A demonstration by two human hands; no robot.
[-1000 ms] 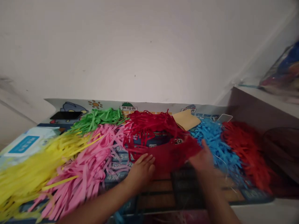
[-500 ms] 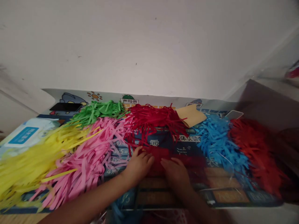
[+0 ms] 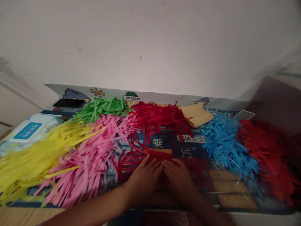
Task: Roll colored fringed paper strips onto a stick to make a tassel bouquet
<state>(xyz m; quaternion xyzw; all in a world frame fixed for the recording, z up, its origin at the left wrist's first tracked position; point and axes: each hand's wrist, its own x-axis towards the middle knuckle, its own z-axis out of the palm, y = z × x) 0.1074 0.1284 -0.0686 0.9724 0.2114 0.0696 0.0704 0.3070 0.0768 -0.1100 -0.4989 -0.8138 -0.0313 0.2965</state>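
A dark red fringed paper piece (image 3: 161,154) lies at the middle of the printed mat (image 3: 157,143), its strips spreading out to both sides. My left hand (image 3: 147,174) rests on it with bent fingers pressed together at its near edge. Close beside, almost touching, my right hand (image 3: 176,175) has its fingers on the same piece, also curled together. The palms and the paper beneath them are hidden. Behind both hands is a pile of crimson paper strips (image 3: 160,116).
Pink (image 3: 94,157), yellow (image 3: 39,153) and green strips (image 3: 103,108) lie left; blue (image 3: 228,141) and red strips (image 3: 265,153) lie right. A phone (image 3: 69,103), wipes pack (image 3: 30,130) and tan paper (image 3: 197,114) sit near the wall.
My left hand has moved right, closer to my right hand. More dark red fringe now shows to the left of my left hand. The view has shifted slightly.
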